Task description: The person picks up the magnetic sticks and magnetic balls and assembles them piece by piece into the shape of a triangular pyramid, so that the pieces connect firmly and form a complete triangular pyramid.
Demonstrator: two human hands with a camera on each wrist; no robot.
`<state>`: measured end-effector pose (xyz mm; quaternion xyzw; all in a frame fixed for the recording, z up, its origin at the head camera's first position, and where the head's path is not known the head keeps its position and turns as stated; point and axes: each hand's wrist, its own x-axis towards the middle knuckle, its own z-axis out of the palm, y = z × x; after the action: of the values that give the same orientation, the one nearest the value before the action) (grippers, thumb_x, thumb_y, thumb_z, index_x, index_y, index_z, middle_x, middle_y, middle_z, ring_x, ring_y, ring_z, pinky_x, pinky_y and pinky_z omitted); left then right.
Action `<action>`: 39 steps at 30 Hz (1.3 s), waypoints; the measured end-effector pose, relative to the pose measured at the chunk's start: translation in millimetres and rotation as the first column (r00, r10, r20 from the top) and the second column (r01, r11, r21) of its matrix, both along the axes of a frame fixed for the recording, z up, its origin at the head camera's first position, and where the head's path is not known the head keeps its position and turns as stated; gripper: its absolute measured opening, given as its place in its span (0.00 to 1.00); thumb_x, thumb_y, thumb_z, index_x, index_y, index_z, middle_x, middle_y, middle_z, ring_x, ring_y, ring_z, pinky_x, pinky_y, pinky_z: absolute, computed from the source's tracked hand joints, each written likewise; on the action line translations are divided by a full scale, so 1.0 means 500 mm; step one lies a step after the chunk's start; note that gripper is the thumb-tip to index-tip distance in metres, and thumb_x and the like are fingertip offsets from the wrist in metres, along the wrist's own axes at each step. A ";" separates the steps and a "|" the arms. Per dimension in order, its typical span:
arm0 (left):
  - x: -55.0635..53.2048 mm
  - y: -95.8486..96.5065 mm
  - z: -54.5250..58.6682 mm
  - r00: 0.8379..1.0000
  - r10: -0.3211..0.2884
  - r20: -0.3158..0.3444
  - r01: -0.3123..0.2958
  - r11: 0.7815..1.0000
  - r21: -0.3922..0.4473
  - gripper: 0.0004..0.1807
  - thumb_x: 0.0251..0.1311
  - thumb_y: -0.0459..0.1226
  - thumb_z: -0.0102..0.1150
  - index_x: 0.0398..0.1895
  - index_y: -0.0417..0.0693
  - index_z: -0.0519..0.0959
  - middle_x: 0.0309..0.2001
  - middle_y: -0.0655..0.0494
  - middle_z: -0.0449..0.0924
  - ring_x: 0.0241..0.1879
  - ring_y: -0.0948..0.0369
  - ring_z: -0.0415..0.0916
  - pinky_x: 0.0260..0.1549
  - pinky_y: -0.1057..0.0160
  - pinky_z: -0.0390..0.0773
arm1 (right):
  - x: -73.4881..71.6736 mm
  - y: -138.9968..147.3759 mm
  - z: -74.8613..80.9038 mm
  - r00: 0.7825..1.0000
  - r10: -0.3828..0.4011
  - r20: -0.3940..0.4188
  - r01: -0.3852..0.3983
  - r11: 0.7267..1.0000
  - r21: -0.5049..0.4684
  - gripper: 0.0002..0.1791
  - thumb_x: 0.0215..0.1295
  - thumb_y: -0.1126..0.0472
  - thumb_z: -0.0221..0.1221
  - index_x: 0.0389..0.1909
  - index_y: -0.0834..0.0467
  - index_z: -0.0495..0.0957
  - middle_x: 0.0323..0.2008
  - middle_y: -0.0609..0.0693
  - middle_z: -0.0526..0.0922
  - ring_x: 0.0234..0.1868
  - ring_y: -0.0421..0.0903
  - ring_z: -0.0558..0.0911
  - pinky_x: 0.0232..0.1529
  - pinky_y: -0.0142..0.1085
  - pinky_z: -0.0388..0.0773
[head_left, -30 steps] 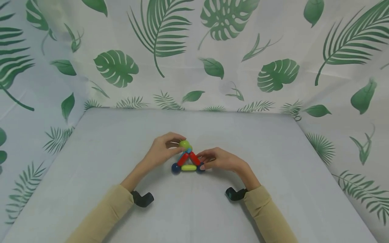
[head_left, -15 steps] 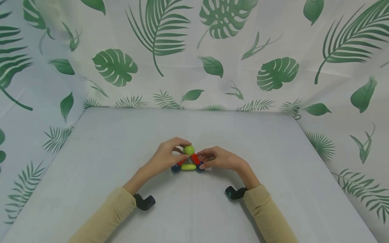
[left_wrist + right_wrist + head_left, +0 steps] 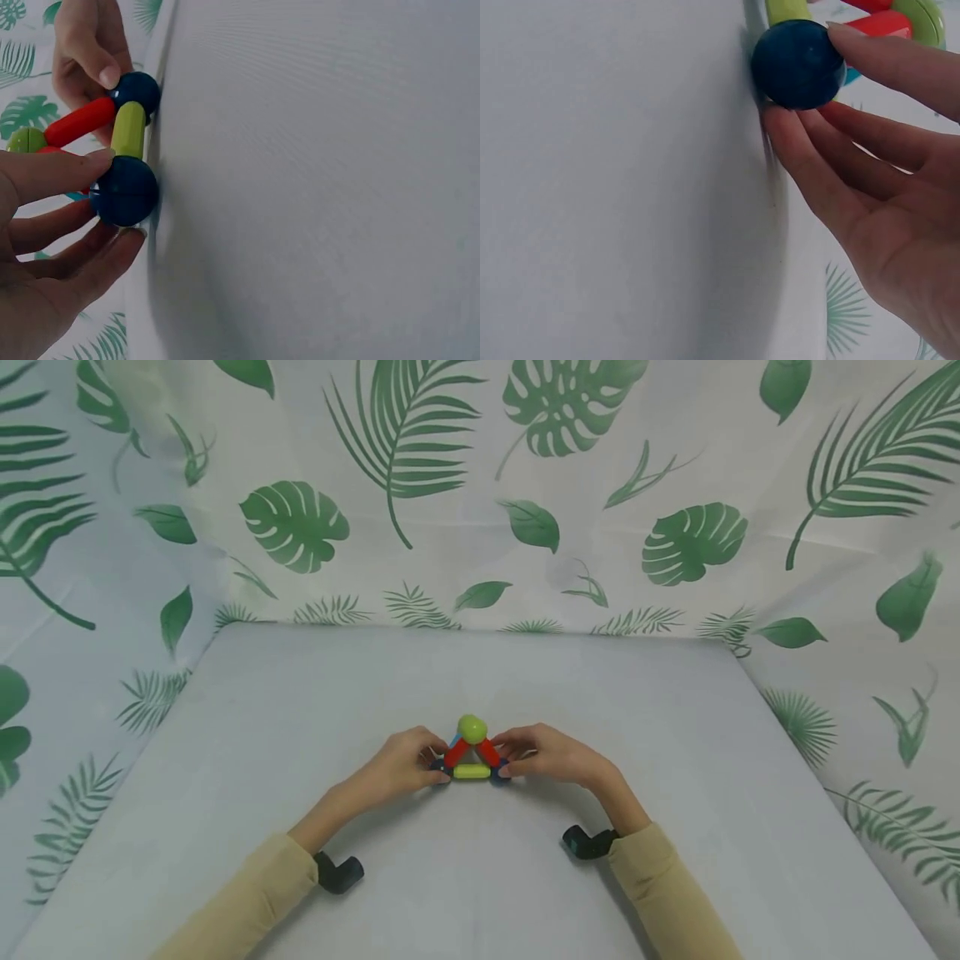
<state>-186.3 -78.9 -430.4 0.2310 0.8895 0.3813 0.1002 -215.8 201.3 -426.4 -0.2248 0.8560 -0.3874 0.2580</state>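
A small toy frame of balls and rods stands on the table between both hands. Its front has a yellow-green rod [image 3: 472,772] joining two dark blue balls, and two red rods [image 3: 457,752] slanting up to a lime green ball [image 3: 472,728] on top. My left hand [image 3: 401,767] pinches the left blue ball [image 3: 125,191] between thumb and fingers. On the other side, my right hand [image 3: 555,756] grips the right blue ball [image 3: 799,64] the same way. Bits of light blue show behind the red rods; the rear of the frame is mostly hidden.
The pale table [image 3: 480,868] runs back to a white cloth wall with green leaf prints [image 3: 532,525]. Similar cloth rises at left and right. A black wrist mount [image 3: 340,873] sits on the left wrist, another [image 3: 588,843] on the right.
The left hand brought the lime ball over the frame's peak, let it go there, then dropped down and left to the left blue ball. The right hand stayed at its ball.
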 end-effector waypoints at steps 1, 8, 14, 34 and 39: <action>0.000 0.000 -0.001 1.000 0.006 0.001 -0.006 1.000 -0.004 0.19 0.56 0.32 0.75 0.51 0.35 0.83 0.47 0.48 0.84 0.44 0.57 0.83 0.44 0.62 0.85 | 0.001 0.000 0.001 1.000 0.001 -0.015 0.000 1.000 0.008 0.28 0.68 0.57 0.67 0.67 0.61 0.76 0.54 0.53 0.86 0.55 0.48 0.83 0.58 0.46 0.81; -0.015 0.006 0.006 0.998 0.056 -0.016 -0.056 0.998 -0.010 0.14 0.57 0.29 0.73 0.47 0.35 0.85 0.44 0.49 0.84 0.43 0.56 0.83 0.43 0.61 0.85 | -0.007 -0.012 0.014 0.996 -0.021 -0.091 0.027 0.998 0.065 0.27 0.69 0.55 0.66 0.65 0.63 0.77 0.54 0.53 0.86 0.56 0.49 0.84 0.56 0.44 0.83; -0.057 0.003 0.007 0.998 0.053 -0.046 -0.055 0.998 -0.030 0.15 0.58 0.30 0.72 0.47 0.33 0.84 0.44 0.45 0.85 0.43 0.54 0.83 0.44 0.58 0.84 | -0.034 -0.022 0.023 0.994 -0.033 -0.106 0.042 0.996 0.085 0.27 0.70 0.57 0.64 0.66 0.64 0.76 0.56 0.56 0.86 0.58 0.52 0.83 0.59 0.46 0.82; -0.164 0.002 -0.007 0.988 0.151 0.036 -0.151 0.988 -0.012 0.20 0.62 0.35 0.70 0.56 0.37 0.83 0.55 0.43 0.84 0.54 0.49 0.82 0.51 0.54 0.84 | -0.126 -0.013 0.009 0.986 -0.168 0.005 0.168 0.986 -0.006 0.29 0.72 0.53 0.59 0.70 0.59 0.73 0.65 0.57 0.79 0.63 0.53 0.79 0.69 0.54 0.72; -0.153 -0.018 -0.005 0.992 0.125 0.014 -0.125 0.992 -0.017 0.24 0.67 0.38 0.67 0.64 0.40 0.79 0.64 0.42 0.78 0.63 0.46 0.77 0.61 0.48 0.79 | -0.122 0.006 0.001 0.976 -0.191 -0.107 0.194 0.981 0.017 0.26 0.76 0.51 0.54 0.68 0.59 0.75 0.64 0.57 0.80 0.60 0.54 0.81 0.64 0.53 0.77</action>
<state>-262.9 -87.7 -433.1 0.1711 0.9045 0.3814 0.0849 -276.7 204.4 -425.8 -0.1574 0.8913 -0.3866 0.1772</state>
